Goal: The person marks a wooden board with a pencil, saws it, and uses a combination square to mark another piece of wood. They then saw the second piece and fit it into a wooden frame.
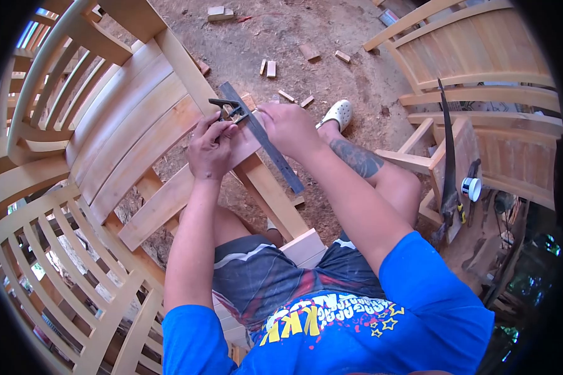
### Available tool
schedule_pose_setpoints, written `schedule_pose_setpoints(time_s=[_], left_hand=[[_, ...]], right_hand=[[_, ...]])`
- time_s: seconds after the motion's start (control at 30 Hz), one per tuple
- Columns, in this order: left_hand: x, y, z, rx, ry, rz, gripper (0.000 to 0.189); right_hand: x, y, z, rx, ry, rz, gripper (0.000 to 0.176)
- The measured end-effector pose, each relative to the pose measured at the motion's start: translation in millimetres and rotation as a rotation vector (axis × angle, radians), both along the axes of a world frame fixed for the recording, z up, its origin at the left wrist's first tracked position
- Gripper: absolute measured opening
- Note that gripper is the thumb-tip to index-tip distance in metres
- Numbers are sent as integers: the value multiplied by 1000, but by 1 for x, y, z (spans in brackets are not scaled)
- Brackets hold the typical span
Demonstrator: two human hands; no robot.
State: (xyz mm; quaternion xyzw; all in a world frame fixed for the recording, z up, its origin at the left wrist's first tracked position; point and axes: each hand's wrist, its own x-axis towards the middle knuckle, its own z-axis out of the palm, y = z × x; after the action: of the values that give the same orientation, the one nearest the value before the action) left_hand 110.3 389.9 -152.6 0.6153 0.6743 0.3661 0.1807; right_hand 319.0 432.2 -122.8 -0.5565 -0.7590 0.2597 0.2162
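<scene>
A combination square (pixel 272 149) with a long dark steel blade and a black head lies slantwise across the end of a loose wooden slat (pixel 162 209). My left hand (pixel 211 147) is closed, its thumb and fingers at the square's black head and the slat's far edge. On the blade's other side, my right hand (pixel 288 130) is curled with fingertips pinched close to the blade; what they hold is hidden. The slat rests on the frame of an unfinished wooden bench (pixel 131 94), beside its seat boards. A wooden rail (pixel 272 194) runs below my hands toward my lap.
Slatted bench backs (pixel 62 262) stand close on my left. To the right, a handsaw (pixel 448 156) stands upright by a small wooden stand (pixel 419 162) with a white tub (pixel 471 189). Wood offcuts (pixel 271 69) lie on the sawdust-covered ground. A panelled wooden piece (pixel 481 50) is at upper right.
</scene>
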Motion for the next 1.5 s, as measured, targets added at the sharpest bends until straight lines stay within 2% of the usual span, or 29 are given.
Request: schedule_pose_setpoints(time_s=[0.13, 0.2, 0.3, 0.4, 0.5, 0.57, 0.7, 0.8, 0.83, 0.93, 0.97, 1.07, 1.17, 1.23, 1.33, 1.5], left_hand=[[-2, 2, -2, 34, 25, -6, 15], [-3, -1, 1, 2, 7, 8, 15], [-1, 0, 5, -50, -27, -7, 16], [-7, 1, -2, -18, 17, -41, 15], [-4, 0, 3, -18, 76, -35, 12], [-6, 0, 4, -64, 29, -37, 15], [-16, 11, 20, -260, 12, -115, 18], [-33, 11, 39, -284, -97, -166, 22], [-40, 8, 40, -129, -98, -165, 21], [-78, 15, 49, -381, -586, -9, 22], [-94, 13, 51, -290, -584, 34, 21], [-144, 10, 61, -204, -851, 346, 16], [-198, 9, 39, -45, -1156, 609, 18], [-223, 7, 23, 32, -1255, 741, 20], [-235, -2, 5, 44, -1176, 837, 18], [-253, -18, -54, -132, -765, 768, 17]], right_hand=[[-7, 7, 11, -78, -71, 100, 25], [4, -9, 33, -143, -127, 135, 24], [32, -39, 28, -154, -203, 205, 24], [54, -74, 19, -135, -122, 145, 24], [60, -112, 52, -246, -22, -34, 24], [67, -144, 60, -303, 35, -92, 22], [84, -222, 65, -371, 111, 53, 25], [85, -276, 65, -437, 64, 206, 31], [84, -289, 63, -421, 7, 272, 31], [79, -299, 54, -429, -85, 381, 31], [78, -299, 51, -442, -105, 398, 31], [75, -296, 48, -524, -222, 498, 32], [72, -303, 45, -642, -379, 546, 30], [69, -300, 48, -716, -449, 564, 31], [73, -302, 39, -699, -444, 528, 30], [72, -303, 28, -685, -402, 491, 29]])
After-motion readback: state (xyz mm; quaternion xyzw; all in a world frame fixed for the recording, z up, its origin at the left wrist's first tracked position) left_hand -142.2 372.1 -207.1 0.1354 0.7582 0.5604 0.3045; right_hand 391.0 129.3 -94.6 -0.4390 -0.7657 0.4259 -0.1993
